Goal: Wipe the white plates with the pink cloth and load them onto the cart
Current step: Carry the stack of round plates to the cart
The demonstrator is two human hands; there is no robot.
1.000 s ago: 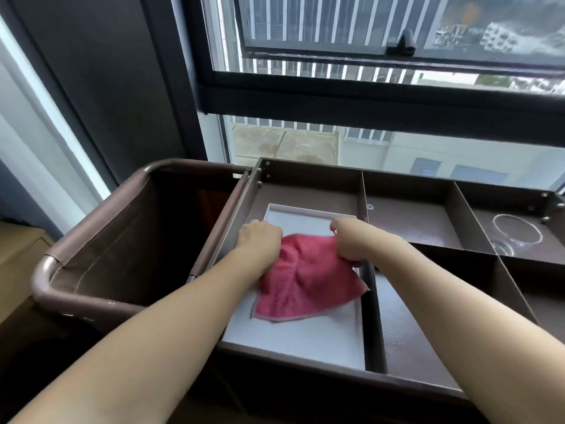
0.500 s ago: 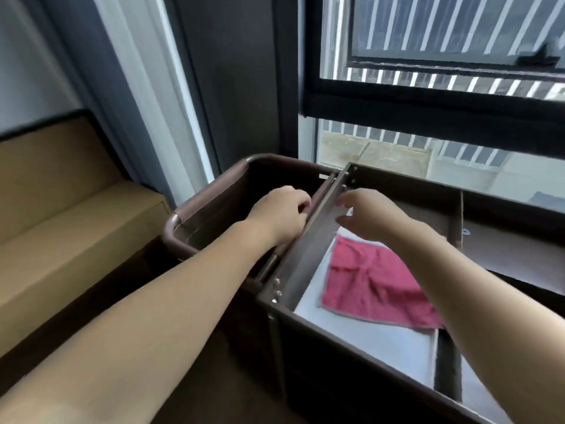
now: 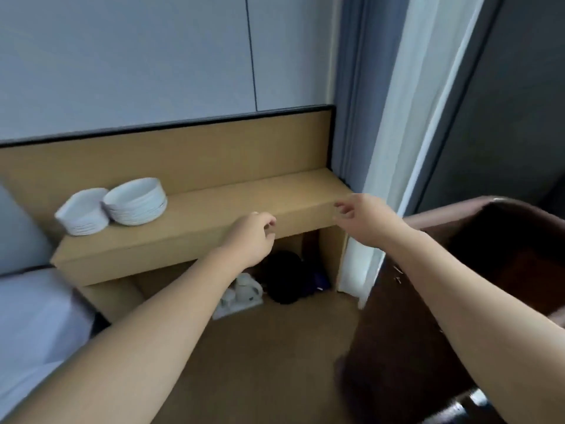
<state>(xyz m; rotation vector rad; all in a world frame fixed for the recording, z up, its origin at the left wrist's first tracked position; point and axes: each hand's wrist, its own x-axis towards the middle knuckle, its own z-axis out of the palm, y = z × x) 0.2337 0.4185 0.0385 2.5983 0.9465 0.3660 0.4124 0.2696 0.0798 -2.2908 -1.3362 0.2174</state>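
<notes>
Two stacks of white plates stand on a wooden shelf (image 3: 214, 209) at the left: a round stack (image 3: 136, 201) and a more angular stack (image 3: 82, 214) beside it. My left hand (image 3: 252, 237) hovers in front of the shelf's edge, fingers loosely curled, holding nothing. My right hand (image 3: 363, 218) floats near the shelf's right end, fingers relaxed and empty. Both hands are well to the right of the plates. The brown cart (image 3: 495, 270) fills the right side. The pink cloth is out of view.
Under the shelf lie a white kettle on a tray (image 3: 241, 293) and a dark bag (image 3: 286, 276). A white bed corner (image 3: 33, 316) sits at the lower left. A pale curtain (image 3: 397, 133) hangs between shelf and cart. Wooden floor lies in front.
My view has swung left from the cart to the shelf with the plates. Both hands let go of the pink cloth, left it in the cart, and moved out toward the shelf.
</notes>
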